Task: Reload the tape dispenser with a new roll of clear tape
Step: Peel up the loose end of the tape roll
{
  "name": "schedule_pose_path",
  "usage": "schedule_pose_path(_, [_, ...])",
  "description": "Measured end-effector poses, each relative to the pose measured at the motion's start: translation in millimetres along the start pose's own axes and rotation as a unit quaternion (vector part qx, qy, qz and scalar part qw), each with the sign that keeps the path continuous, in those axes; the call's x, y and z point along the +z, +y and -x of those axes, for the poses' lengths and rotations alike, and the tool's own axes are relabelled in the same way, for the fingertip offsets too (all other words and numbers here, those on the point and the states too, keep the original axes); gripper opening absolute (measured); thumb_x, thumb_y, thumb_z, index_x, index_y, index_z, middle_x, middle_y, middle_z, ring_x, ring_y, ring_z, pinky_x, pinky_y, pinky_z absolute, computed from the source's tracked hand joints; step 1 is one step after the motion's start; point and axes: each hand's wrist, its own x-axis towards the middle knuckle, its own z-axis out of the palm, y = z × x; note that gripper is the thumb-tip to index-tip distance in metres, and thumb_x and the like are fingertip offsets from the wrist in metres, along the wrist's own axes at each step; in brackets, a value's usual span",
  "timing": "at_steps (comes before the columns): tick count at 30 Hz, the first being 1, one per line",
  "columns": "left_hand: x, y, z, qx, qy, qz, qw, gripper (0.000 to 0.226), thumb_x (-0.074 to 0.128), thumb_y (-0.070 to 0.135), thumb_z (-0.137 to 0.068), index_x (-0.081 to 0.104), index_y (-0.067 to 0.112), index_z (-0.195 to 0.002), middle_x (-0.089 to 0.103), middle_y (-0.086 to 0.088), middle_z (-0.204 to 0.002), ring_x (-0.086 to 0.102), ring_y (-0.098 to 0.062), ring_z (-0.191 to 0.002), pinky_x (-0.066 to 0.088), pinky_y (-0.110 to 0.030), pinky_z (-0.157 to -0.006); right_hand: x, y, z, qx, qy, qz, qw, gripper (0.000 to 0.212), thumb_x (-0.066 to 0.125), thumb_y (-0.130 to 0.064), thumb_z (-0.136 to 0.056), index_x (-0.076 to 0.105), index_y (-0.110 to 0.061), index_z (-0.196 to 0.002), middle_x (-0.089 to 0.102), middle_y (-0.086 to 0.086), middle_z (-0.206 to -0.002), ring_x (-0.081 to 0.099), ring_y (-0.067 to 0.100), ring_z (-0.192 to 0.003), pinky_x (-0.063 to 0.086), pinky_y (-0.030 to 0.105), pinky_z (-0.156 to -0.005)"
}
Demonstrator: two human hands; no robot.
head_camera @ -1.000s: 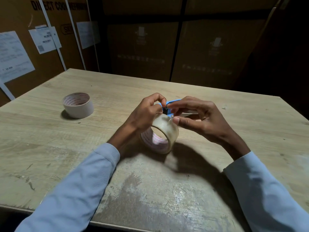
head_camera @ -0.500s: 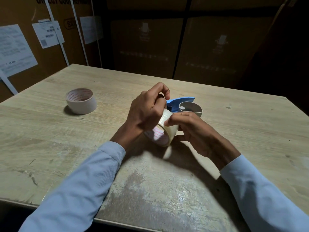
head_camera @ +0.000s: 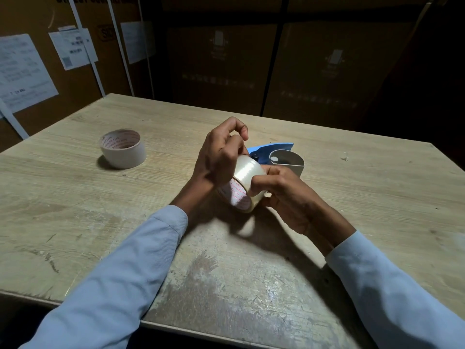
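A roll of clear tape (head_camera: 245, 177) with red print on its core is held on edge just above the wooden table (head_camera: 75, 197), at its middle. My left hand (head_camera: 219, 157) curls over the roll's top and left side. My right hand (head_camera: 284, 195) pinches the roll's outer face from the right, thumb on the tape. Right behind both hands lies the blue tape dispenser (head_camera: 270, 151) with its grey curved metal part (head_camera: 289, 159); its near side is hidden by the roll and my fingers.
An empty-looking cardboard tape core (head_camera: 123, 148) stands at the left of the table. Large cardboard boxes (head_camera: 314, 71) with paper labels close off the back. The table's front edge (head_camera: 201, 331) runs under my forearms.
My right hand dropped from the dispenser's top onto the roll's right face. My left hand slid over the roll's top. The dispenser is now uncovered behind the hands.
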Motion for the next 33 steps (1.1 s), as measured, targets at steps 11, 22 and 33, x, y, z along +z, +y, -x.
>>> schedule_pose_path(11, [-0.1,-1.6,-0.9,0.023,-0.021,-0.006,0.999,0.014,0.041,0.017,-0.079,0.05,0.028,-0.077,0.061,-0.009,-0.06,0.058,-0.03,-0.059,0.049,-0.049,-0.056,2.9,0.0,-1.9,0.007,0.032,-0.01,0.999,0.036,0.062,-0.019,-0.061,0.069,-0.012,-0.096,0.067,0.007,-0.086,0.057,0.02,-0.083,0.039,0.041,-0.082])
schedule_pose_path(22, [-1.3,1.7,-1.5,0.041,-0.028,-0.017,0.999,0.014,0.04,0.016,-0.079,0.05,0.026,-0.077,0.059,-0.011,-0.062,0.059,-0.039,-0.065,0.048,-0.05,-0.057,1.3,-0.5,1.6,0.002,-0.001,-0.018,1.0,0.024,0.063,-0.017,-0.063,0.069,-0.009,-0.085,0.068,0.006,-0.081,0.062,0.011,-0.071,0.05,0.023,-0.064])
schedule_pose_path(33, [-0.4,2.6,-1.0,0.056,-0.039,-0.019,0.997,0.014,0.041,0.016,-0.079,0.049,0.027,-0.078,0.059,-0.008,-0.061,0.057,-0.04,-0.062,0.049,-0.051,-0.055,6.2,-3.4,3.3,0.001,0.01,-0.026,1.0,0.015,0.06,-0.004,-0.068,0.067,-0.016,-0.061,0.065,0.005,-0.069,0.058,0.012,-0.059,0.048,0.019,-0.053])
